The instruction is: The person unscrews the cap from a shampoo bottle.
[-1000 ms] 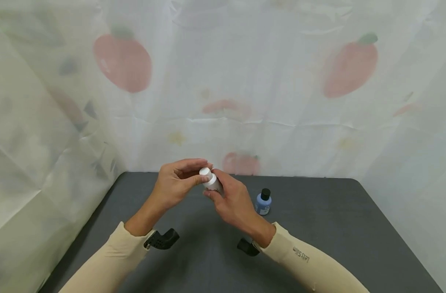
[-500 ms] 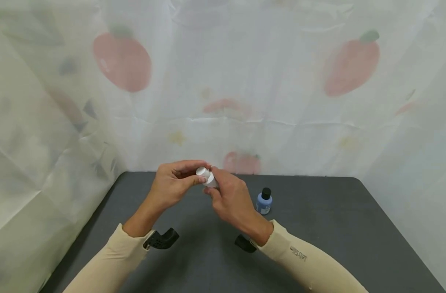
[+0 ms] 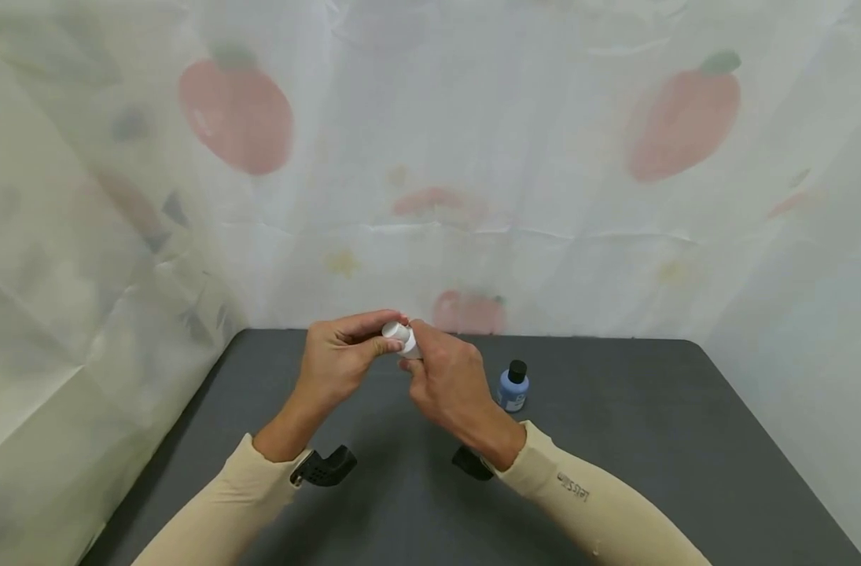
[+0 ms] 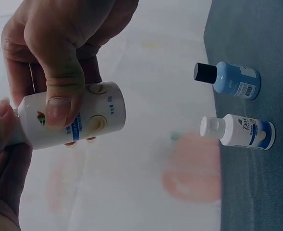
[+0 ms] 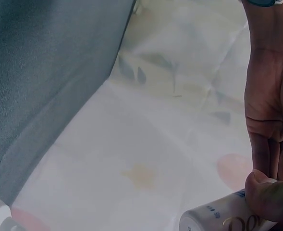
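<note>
Over the far part of the table, my right hand grips the body of a small white bottle printed with label text and oval pictures. My left hand pinches its white cap between thumb and fingers. The bottle tilts, cap end toward the left hand. Its base shows free in the left wrist view, past the right thumb. In the right wrist view only part of the bottle shows at the lower edge, under the thumb.
A blue bottle with a black cap stands on the dark grey table, right of my right hand. Beside it in the left wrist view stands a white-and-blue bottle, hidden in the head view. A fruit-print curtain hangs behind.
The held bottle has tilted so that less of its body shows from above. My right hand has shifted slightly left and turned; the left hand keeps its place at the cap.
</note>
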`<act>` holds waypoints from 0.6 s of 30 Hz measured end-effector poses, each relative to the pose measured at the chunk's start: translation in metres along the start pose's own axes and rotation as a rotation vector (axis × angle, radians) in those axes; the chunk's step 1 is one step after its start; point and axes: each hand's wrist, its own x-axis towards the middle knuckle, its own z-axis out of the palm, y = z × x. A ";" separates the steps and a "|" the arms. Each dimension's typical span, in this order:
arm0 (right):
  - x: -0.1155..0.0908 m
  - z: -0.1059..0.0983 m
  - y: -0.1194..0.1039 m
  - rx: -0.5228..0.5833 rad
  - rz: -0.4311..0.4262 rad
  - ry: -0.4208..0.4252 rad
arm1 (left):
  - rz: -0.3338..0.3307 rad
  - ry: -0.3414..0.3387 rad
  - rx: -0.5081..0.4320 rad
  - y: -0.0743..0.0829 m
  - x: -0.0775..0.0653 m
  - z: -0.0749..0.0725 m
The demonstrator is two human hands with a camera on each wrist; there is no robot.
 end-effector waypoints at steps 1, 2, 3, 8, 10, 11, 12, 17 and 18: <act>0.000 0.000 0.000 0.000 -0.003 0.000 | 0.001 0.005 0.002 0.000 0.000 0.001; 0.000 0.000 0.000 -0.003 -0.007 0.003 | -0.002 0.012 0.000 0.001 0.000 0.001; 0.001 0.000 -0.001 -0.004 -0.011 0.005 | -0.005 0.017 0.003 0.002 -0.001 0.001; 0.002 0.000 -0.004 -0.013 -0.025 0.028 | 0.027 0.036 0.037 0.007 -0.001 0.002; 0.002 0.000 -0.005 -0.014 -0.029 0.040 | 0.061 0.050 0.070 0.009 -0.001 0.002; 0.002 0.000 -0.006 -0.016 -0.031 0.045 | 0.071 0.059 0.083 0.009 -0.001 0.002; 0.003 0.000 -0.007 -0.019 -0.034 0.050 | 0.081 0.069 0.101 0.010 -0.001 0.002; 0.004 -0.001 -0.011 -0.050 -0.047 0.059 | 0.080 0.110 0.160 0.015 -0.002 0.003; 0.004 -0.001 -0.011 -0.056 -0.045 0.057 | 0.076 0.115 0.166 0.015 -0.002 0.003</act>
